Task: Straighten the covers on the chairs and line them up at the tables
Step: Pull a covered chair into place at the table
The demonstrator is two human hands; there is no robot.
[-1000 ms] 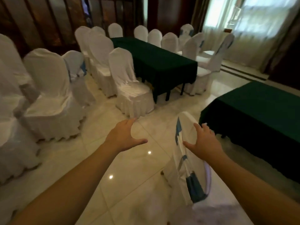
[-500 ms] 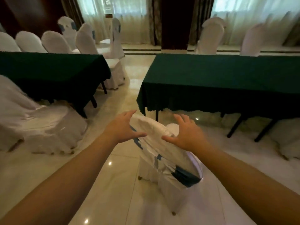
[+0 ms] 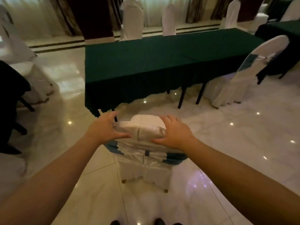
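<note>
A chair in a white cover (image 3: 142, 161) with a teal sash around its back stands right in front of me, its seat facing the long green-clothed table (image 3: 154, 62). The seat sits just short of the table's near left corner. My left hand (image 3: 105, 127) clasps the left end of the backrest top, fingers over the far side and thumb on the near side. In the same way, my right hand (image 3: 176, 133) clasps the right end. The cover's skirt hangs to the floor, with the chair feet showing below it.
Another covered chair with a teal sash (image 3: 243, 70) stands at the table's right end. Three white-covered chairs (image 3: 133, 21) line the far side. A second green table (image 3: 279, 39) is at far right, a dark table edge (image 3: 9, 98) at left. The tile floor is glossy.
The view swung right, from the far table row to this table. The chair came round from sideways to square with the table. My hands went from hovering to clasping the backrest ends.
</note>
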